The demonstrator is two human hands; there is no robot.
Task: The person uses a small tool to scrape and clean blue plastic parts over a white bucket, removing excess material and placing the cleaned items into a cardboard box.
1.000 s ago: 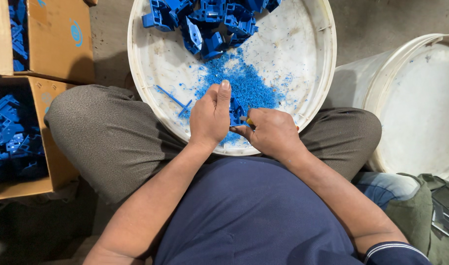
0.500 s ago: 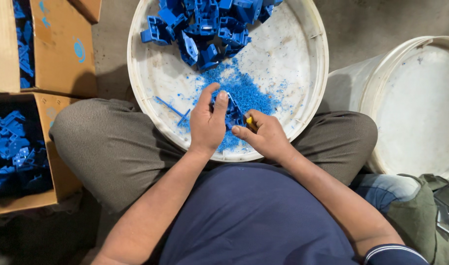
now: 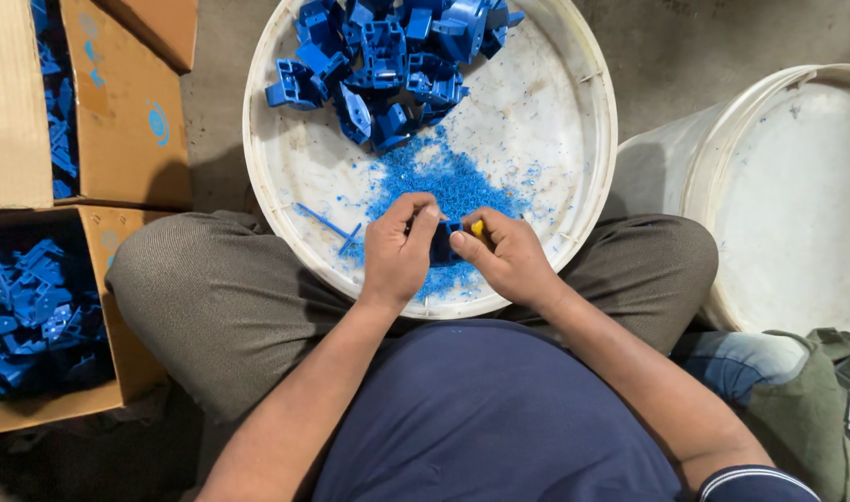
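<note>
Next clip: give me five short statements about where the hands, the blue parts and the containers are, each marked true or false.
1. The left hand grips a small blue part. True.
2. The right hand is empty. False: it holds a small yellow-handled tool against the part.
3. The round white tub holds a heap of blue parts at its far side and blue shavings near the hands. True.
4. The cardboard box by the left knee is empty. False: it holds blue parts.
5. The white bucket at the right is full of blue parts. False: none show in it.
</note>
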